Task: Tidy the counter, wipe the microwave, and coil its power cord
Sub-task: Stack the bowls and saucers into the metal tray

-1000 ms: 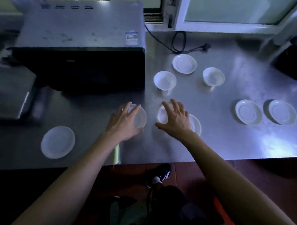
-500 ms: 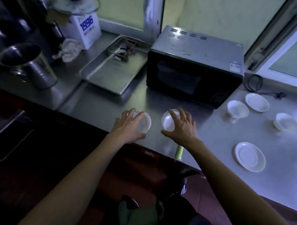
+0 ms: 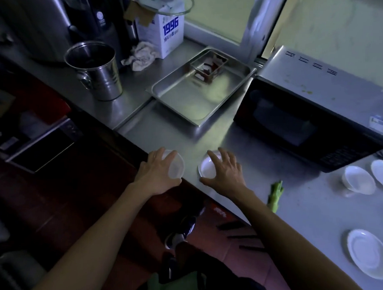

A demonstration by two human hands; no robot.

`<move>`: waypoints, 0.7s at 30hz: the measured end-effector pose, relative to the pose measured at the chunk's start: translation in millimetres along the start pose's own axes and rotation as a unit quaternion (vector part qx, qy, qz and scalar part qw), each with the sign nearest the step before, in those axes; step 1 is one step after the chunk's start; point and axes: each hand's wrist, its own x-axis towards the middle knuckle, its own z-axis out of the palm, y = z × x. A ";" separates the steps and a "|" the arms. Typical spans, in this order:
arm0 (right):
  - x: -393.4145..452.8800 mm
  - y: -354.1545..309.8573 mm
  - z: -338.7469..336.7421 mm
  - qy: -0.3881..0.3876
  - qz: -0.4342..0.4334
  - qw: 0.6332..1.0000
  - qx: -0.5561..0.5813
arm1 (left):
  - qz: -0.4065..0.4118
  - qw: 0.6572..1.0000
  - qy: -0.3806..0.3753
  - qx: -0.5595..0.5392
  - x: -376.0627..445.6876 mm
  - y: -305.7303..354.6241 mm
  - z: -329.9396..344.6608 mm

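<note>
Left hand [image 3: 158,173] grips a small white bowl [image 3: 176,167] from above, fingers curled over its rim; right hand [image 3: 225,171] grips a second white dish [image 3: 205,170] the same way. A second ago both were over the desk [image 3: 246,159] in front of the microwave [image 3: 313,114]; now they have swung left to its edge, left bowl partly past it, so I'd judge the dishes are being carried off as the tidying step. Wiping not begun; cord not in view. Metal tray [image 3: 201,97] holds a small wire basket [image 3: 208,67], contents unclear. Steel bucket [image 3: 95,70] looks dark inside. Rag [image 3: 141,55] by the box. Remaining on the desk: footed bowl [image 3: 358,180], saucer [image 3: 368,253], green scrap [image 3: 275,195].
</note>
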 end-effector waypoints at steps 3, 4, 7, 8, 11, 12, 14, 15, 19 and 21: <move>31.9 -8.6 7.4 -0.006 -0.007 1.000 -0.006 | -0.018 1.000 -0.003 -0.001 13.2 -26.2 -4.8; 43.7 -11.9 9.2 -0.007 -0.007 1.000 -0.003 | -0.024 1.000 -0.004 0.000 18.8 -33.5 -7.2; 81.1 -23.1 12.5 -0.002 -0.007 1.000 0.013 | -0.037 0.999 -0.016 0.012 43.8 -51.6 -20.7; 93.4 -26.8 12.6 0.000 -0.008 1.000 0.015 | -0.042 0.999 -0.022 0.017 54.4 -56.4 -27.0; 127.2 -35.1 9.5 0.004 -0.006 1.000 0.017 | -0.042 0.998 -0.029 0.026 84.4 -66.7 -45.7; 138.6 -36.9 7.4 0.004 -0.007 1.000 0.021 | -0.038 0.998 -0.026 0.029 94.1 -69.3 -51.8; 160.5 -38.7 2.3 0.003 -0.009 0.999 0.031 | -0.037 0.999 -0.023 0.033 112.9 -74.0 -63.7; 170.4 -38.8 -0.7 0.004 -0.009 0.999 0.035 | -0.036 0.999 -0.021 0.034 122.2 -75.8 -69.1; 200.4 -33.5 -15.3 0.016 -0.002 0.999 0.040 | -0.023 0.999 -0.006 0.030 159.2 -78.6 -85.4; 208.7 -27.2 -22.0 0.021 0.010 0.999 0.044 | -0.014 1.000 -0.004 0.028 177.4 -75.6 -88.2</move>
